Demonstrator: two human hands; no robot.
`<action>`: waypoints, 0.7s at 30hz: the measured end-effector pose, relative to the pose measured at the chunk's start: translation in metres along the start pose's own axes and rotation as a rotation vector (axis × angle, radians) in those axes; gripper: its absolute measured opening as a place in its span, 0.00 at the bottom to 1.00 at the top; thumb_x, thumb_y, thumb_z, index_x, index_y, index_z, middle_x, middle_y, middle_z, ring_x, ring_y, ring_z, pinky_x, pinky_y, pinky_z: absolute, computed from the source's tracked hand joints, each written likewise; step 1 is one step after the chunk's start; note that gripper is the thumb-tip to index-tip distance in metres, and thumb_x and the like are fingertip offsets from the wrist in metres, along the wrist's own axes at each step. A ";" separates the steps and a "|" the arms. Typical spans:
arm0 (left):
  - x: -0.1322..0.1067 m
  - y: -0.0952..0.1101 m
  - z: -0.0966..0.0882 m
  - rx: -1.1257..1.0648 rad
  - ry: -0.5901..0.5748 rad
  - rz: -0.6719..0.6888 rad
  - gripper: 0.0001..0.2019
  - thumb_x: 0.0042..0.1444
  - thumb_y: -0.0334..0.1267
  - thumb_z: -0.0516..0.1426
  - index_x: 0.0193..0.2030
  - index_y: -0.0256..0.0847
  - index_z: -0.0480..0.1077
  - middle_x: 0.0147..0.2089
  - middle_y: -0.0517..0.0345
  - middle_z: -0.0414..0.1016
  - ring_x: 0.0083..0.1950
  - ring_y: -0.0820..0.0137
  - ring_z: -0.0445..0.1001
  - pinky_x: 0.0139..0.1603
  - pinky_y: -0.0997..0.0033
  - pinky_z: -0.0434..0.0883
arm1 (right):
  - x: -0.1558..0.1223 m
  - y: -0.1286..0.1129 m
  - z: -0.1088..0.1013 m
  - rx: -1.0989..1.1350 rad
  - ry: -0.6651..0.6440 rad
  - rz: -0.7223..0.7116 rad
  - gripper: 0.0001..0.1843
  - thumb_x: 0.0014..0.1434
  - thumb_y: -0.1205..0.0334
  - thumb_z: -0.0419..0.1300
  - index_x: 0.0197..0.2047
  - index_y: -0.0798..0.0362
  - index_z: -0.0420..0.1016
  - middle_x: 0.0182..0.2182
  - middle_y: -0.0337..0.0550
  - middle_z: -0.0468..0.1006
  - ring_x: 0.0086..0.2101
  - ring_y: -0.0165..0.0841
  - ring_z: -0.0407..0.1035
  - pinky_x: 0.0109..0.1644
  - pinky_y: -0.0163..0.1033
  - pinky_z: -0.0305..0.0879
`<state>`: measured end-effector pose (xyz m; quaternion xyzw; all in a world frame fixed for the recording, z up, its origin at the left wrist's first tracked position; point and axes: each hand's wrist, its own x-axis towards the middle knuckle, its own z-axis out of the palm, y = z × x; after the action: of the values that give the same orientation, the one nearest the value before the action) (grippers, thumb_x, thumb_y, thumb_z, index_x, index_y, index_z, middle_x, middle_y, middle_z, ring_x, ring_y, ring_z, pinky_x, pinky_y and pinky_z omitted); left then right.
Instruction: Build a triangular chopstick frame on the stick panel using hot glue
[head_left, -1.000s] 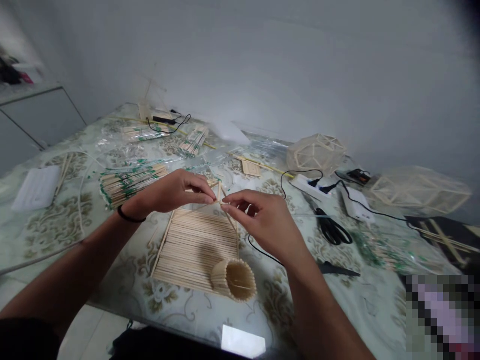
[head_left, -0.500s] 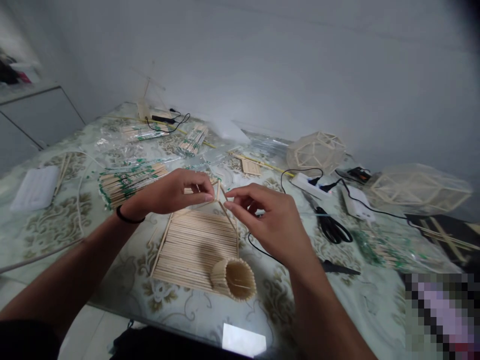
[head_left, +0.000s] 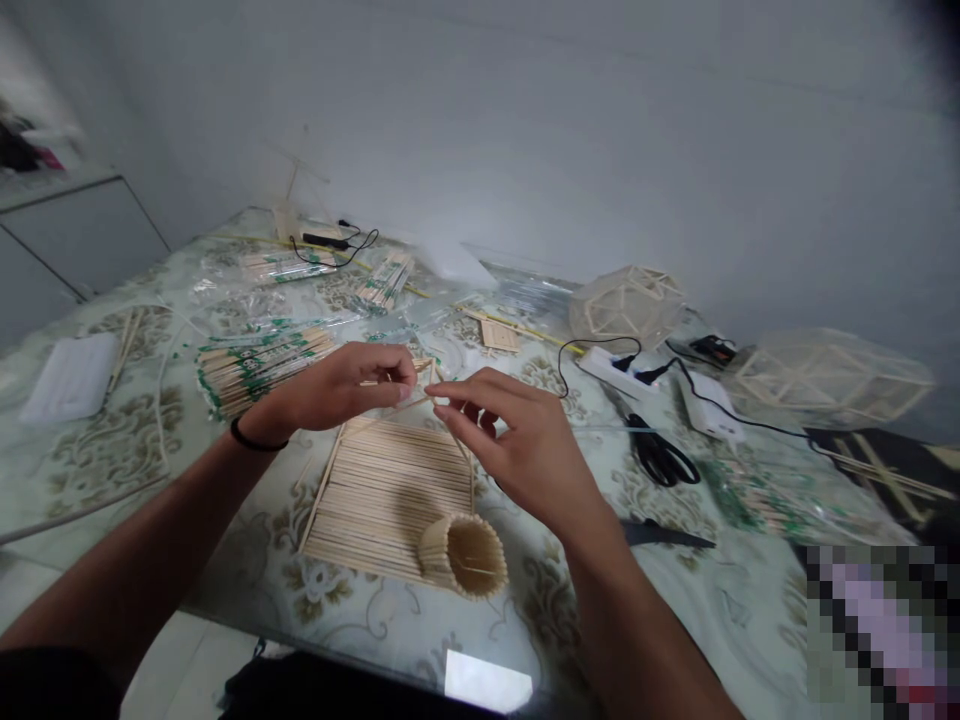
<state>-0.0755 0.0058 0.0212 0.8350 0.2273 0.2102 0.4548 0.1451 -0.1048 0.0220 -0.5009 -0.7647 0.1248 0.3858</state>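
My left hand (head_left: 352, 388) is closed in a pinch on a thin wooden stick above the middle of the table. Opposite it, my right hand (head_left: 517, 440) has thumb and forefinger pinched at a corner where slim wooden sticks (head_left: 433, 370) meet in an angled frame. Fingers partly cover these joints. Below both hands lies a flat panel of wooden sticks (head_left: 397, 480), laid side by side with edge strips. A round cup of upright sticks (head_left: 442, 553) rests on its side at the panel's near right corner, its opening facing me.
Bundled sticks in green-marked wrappers (head_left: 259, 370) lie at left. Black-handled scissors (head_left: 664, 455), a power strip (head_left: 615, 370) with cables and a dark blade (head_left: 667, 536) are at right. Two faceted stick frames (head_left: 630, 305) stand by the wall. A white block (head_left: 71, 378) sits far left.
My right hand has moved slightly left, its fingertips now at the frame's corner. My left hand has shifted a little left and down. The panel and cup stay put.
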 end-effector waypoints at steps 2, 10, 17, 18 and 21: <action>-0.002 0.001 -0.002 -0.012 0.013 -0.009 0.09 0.63 0.42 0.57 0.34 0.39 0.70 0.33 0.60 0.71 0.35 0.72 0.68 0.39 0.70 0.65 | 0.000 0.000 0.000 -0.006 -0.001 -0.001 0.11 0.70 0.64 0.63 0.52 0.48 0.86 0.39 0.42 0.84 0.29 0.29 0.72 0.40 0.37 0.73; -0.017 -0.005 -0.022 -0.108 0.214 0.020 0.09 0.62 0.36 0.57 0.30 0.40 0.69 0.30 0.60 0.70 0.34 0.71 0.68 0.40 0.68 0.65 | 0.000 0.000 0.000 0.004 -0.009 0.000 0.11 0.70 0.63 0.63 0.51 0.49 0.86 0.38 0.42 0.84 0.30 0.29 0.72 0.39 0.37 0.73; -0.017 0.020 -0.058 -0.510 0.651 0.322 0.10 0.53 0.37 0.61 0.25 0.39 0.66 0.24 0.62 0.57 0.24 0.74 0.62 0.26 0.70 0.59 | 0.001 -0.002 -0.002 0.052 0.000 -0.009 0.10 0.70 0.63 0.63 0.50 0.50 0.85 0.36 0.40 0.83 0.29 0.28 0.72 0.37 0.36 0.72; -0.016 0.029 -0.060 -0.515 0.658 0.355 0.09 0.55 0.36 0.61 0.26 0.39 0.66 0.25 0.62 0.57 0.24 0.74 0.61 0.26 0.70 0.59 | 0.001 -0.004 -0.003 0.050 0.014 -0.006 0.10 0.70 0.62 0.63 0.50 0.50 0.85 0.35 0.40 0.82 0.29 0.28 0.72 0.36 0.36 0.72; -0.011 0.055 -0.059 -0.497 0.640 0.466 0.09 0.60 0.32 0.59 0.28 0.38 0.67 0.27 0.61 0.57 0.26 0.74 0.61 0.25 0.71 0.61 | 0.000 -0.006 -0.007 0.035 0.083 0.007 0.09 0.70 0.61 0.63 0.49 0.50 0.84 0.34 0.40 0.82 0.30 0.29 0.73 0.35 0.36 0.71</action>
<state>-0.1072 0.0121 0.0956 0.6229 0.1051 0.6018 0.4887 0.1461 -0.1087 0.0305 -0.5016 -0.7438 0.1188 0.4255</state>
